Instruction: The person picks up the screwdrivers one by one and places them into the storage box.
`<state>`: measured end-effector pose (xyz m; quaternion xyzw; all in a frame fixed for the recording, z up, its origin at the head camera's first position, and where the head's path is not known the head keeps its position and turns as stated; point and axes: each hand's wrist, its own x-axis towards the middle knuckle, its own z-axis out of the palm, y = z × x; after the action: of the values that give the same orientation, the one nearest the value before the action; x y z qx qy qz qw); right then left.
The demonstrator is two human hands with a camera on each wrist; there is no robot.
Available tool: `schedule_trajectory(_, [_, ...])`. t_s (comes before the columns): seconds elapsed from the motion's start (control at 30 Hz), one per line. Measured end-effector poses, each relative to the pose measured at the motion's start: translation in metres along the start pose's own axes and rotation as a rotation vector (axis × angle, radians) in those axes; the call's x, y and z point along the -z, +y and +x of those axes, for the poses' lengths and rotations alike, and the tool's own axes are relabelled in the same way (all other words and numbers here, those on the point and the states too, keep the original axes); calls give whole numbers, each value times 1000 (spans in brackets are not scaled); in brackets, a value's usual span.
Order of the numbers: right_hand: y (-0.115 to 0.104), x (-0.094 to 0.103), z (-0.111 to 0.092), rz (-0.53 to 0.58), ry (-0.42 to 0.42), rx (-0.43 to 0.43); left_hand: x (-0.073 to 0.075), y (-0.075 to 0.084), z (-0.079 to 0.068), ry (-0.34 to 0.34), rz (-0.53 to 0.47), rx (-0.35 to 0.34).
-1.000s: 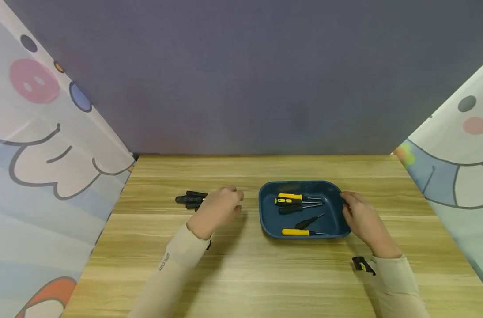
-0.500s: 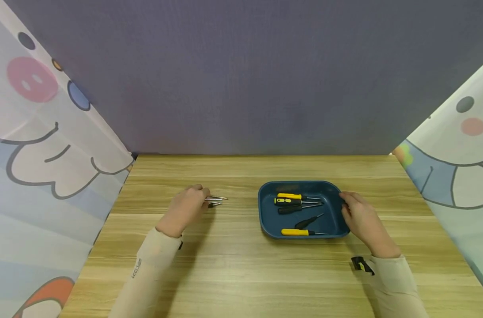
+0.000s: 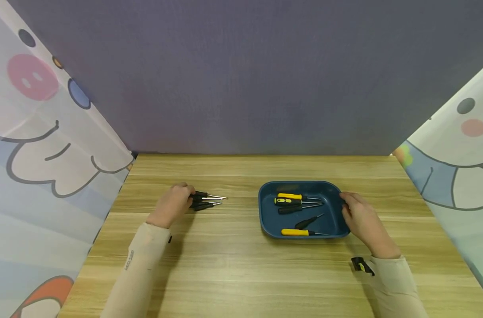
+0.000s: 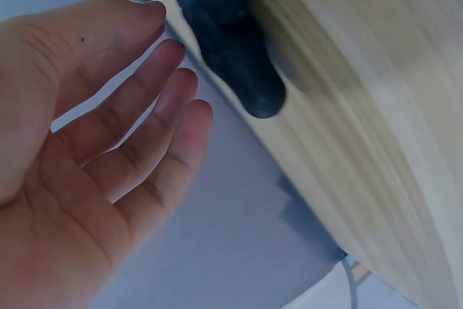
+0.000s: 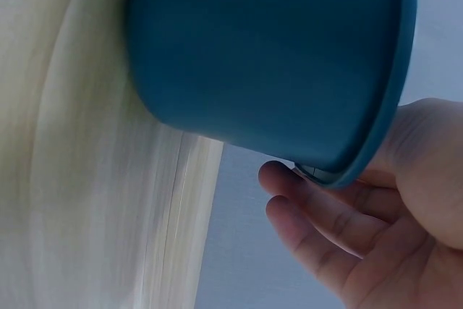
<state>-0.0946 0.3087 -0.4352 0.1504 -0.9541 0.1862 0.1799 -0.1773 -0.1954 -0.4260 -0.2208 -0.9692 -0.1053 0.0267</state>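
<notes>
My left hand (image 3: 171, 204) is above the left part of the table, beside several black-handled screwdrivers (image 3: 201, 205) whose metal shafts point right. It partly hides their handles in the head view. The left wrist view shows its fingers loosely bent around nothing, with a dark screwdriver handle (image 4: 242, 56) just off the fingertips. My right hand (image 3: 364, 221) pinches the right rim of a dark blue tray (image 3: 265, 225). In the right wrist view, fingers lie under the lip at the tray's corner (image 5: 340, 175); the thumb's tip is hidden.
Inside the tray lie several screwdrivers, among them a yellow-handled one (image 3: 295, 232) at the front and a small black one (image 3: 307, 222). The wooden table (image 3: 241, 274) ends at a grey wall (image 3: 241, 88) behind. Printed curtains (image 3: 39, 145) hang at both sides.
My left hand has moved left from beside the tray, passing over the black-handled screwdrivers and uncovering their shafts and part of their handles. The right hand and tray stay put.
</notes>
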Motion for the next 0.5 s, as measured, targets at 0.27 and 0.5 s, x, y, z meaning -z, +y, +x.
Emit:
schedule_trajectory(0.27, [1, -1, -1, 0, 6, 4, -3, -10, 3, -49, -3, 31])
schedule_trajectory(0.5, [2, -2, 0, 1, 20, 9, 0, -17, 5, -86, 7, 52])
